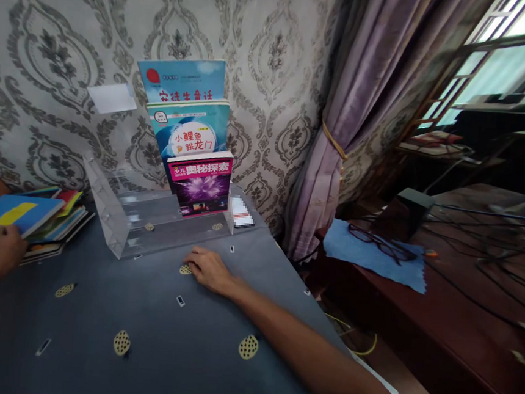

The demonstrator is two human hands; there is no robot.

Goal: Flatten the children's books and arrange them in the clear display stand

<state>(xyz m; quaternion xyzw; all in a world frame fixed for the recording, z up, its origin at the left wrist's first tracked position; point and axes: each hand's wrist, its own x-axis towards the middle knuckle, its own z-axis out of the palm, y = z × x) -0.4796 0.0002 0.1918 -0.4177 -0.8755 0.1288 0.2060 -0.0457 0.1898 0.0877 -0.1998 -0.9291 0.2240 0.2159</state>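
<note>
My left hand point(0, 251) is at the near edge of a blue book point(36, 209) with a yellow patch, its fingers closed on that edge. The blue book lies on top of a stack of books point(64, 229) at the left. Resting on the dark patterned tabletop point(185, 349), my right hand point(210, 270) holds nothing, its fingers loosely bent and apart. Beyond it stands a clear acrylic rack point(124, 225). Three books lean in its right part: a purple-and-black one point(201, 185) in front, a teal one point(194, 133) behind it, and a light-blue one point(183, 76) rearmost.
A small pixelated item point(243, 212) lies at the rack's right end. Patterned wallpaper point(275, 51) and a purple curtain point(336, 136) rise behind. On a red-brown table point(479, 240) at the right are eyeglasses point(382, 243) on a blue cloth point(349, 253), with tangled cables point(490, 272).
</note>
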